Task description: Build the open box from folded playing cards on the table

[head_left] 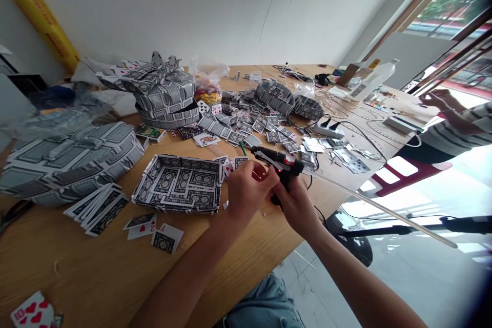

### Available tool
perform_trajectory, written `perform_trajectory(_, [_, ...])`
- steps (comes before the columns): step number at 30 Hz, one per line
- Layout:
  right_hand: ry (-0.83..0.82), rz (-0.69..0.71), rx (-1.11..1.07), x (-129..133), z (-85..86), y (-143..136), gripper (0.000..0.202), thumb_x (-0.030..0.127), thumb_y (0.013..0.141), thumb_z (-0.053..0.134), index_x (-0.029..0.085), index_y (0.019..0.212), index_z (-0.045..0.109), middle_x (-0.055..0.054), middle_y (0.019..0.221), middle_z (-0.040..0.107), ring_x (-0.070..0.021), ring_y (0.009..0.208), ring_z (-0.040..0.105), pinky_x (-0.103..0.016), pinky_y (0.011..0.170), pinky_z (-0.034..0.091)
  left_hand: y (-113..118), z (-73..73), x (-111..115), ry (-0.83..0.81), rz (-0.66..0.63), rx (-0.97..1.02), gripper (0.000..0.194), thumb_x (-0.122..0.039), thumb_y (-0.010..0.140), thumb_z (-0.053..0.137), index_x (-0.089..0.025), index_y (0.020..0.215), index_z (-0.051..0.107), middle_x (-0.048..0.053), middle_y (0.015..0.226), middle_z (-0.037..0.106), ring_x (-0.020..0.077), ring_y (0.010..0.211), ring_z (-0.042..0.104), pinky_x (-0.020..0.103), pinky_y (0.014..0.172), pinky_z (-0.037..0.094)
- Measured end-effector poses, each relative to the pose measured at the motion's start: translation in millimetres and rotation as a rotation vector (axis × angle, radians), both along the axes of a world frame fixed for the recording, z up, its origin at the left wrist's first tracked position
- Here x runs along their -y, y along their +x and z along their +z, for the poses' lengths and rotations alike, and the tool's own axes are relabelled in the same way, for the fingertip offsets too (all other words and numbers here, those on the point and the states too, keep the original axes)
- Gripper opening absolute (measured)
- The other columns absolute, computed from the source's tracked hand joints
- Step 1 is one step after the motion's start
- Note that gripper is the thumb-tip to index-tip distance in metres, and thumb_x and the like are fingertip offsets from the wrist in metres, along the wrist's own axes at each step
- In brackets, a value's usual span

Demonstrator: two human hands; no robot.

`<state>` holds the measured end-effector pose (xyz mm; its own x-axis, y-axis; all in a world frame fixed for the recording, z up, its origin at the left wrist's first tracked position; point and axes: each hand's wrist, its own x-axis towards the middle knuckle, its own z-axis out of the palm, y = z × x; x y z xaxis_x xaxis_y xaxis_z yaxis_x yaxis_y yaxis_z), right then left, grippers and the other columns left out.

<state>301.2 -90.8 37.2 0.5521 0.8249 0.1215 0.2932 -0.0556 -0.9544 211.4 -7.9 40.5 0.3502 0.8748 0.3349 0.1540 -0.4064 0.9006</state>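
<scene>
My right hand [300,206] is wrapped round the grip of a black hot glue gun [273,157], held above the table with its nozzle toward the left. A long pale glue stick [380,204] sticks out of the gun's back end, and a small red light glows on its body. Close beside the gun, my left hand [246,187] is closed with its fingers curled together; whatever is in them is hidden. Just left of that hand lies a shallow box made of folded playing cards [179,184]. Loose cards [165,238] lie in front of the box.
Woven card pieces [165,92] and a large card bundle [77,159] stand on the left. Folded cards [246,118] cover the middle. A power strip [328,129] with cables lies at right. Another person's striped sleeve [446,138] shows beyond the table's right edge.
</scene>
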Motion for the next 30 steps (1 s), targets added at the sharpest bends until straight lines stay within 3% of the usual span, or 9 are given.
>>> perform_trajectory(7, [-0.035, 0.016, 0.062, 4.3, -6.7, 0.6, 0.034, 0.055, 0.088, 0.054, 0.022, 0.096, 0.053, 0.0, 0.068, 0.055, -0.0156, 0.058, 0.049, -0.03, 0.053, 0.041, -0.3, -6.7, 2.0, 0.149, 0.036, -0.029, 0.015, -0.028, 0.079, 0.061, -0.019, 0.067, 0.057, 0.002, 0.063, 0.064, 0.0133, 0.058, 0.058, 0.026, 0.063, 0.044])
perform_trajectory(14, [0.023, -0.08, 0.119, 3.6, -15.2, 1.1, 0.028, 0.046, 0.086, 0.059, 0.023, 0.102, 0.057, -0.007, 0.086, 0.063, -0.025, 0.079, 0.056, -0.034, 0.061, 0.043, -1.5, -0.9, 7.4, 0.017, -0.048, -0.061, 0.017, -0.03, 0.082, 0.058, -0.019, 0.068, 0.059, 0.003, 0.068, 0.067, 0.0141, 0.062, 0.06, 0.026, 0.064, 0.046])
perform_trajectory(23, [-0.035, 0.075, -0.033, 2.7, -3.7, 1.7, 0.03, 0.054, 0.086, 0.059, 0.025, 0.086, 0.052, 0.001, 0.061, 0.054, -0.017, 0.054, 0.048, -0.031, 0.05, 0.036, -4.2, -10.9, 3.6, 0.062, -0.043, -0.069, 0.015, -0.028, 0.083, 0.057, -0.019, 0.072, 0.062, 0.002, 0.067, 0.068, 0.0149, 0.062, 0.062, 0.026, 0.066, 0.047])
perform_trajectory(26, [-0.029, 0.047, -0.022, 2.5, -7.0, -2.5, 0.029, 0.053, 0.087, 0.057, 0.024, 0.09, 0.053, 0.0, 0.063, 0.056, -0.017, 0.055, 0.049, -0.031, 0.051, 0.038, -7.7, -16.5, 3.1, 0.04, -0.047, -0.055, 0.016, -0.029, 0.084, 0.056, -0.019, 0.073, 0.062, 0.003, 0.071, 0.069, 0.0158, 0.065, 0.065, 0.027, 0.066, 0.048])
perform_trajectory(30, [0.0, -0.057, 0.15, 1.0, -17.5, -10.7, 0.021, 0.043, 0.087, 0.057, 0.023, 0.096, 0.056, -0.004, 0.074, 0.063, -0.0216, 0.064, 0.057, -0.035, 0.059, 0.044, -10.6, -17.0, 4.0, -0.022, -0.037, -0.042, 0.012, -0.028, 0.081, 0.059, -0.019, 0.076, 0.063, 0.004, 0.075, 0.07, 0.0164, 0.066, 0.067, 0.028, 0.067, 0.05])
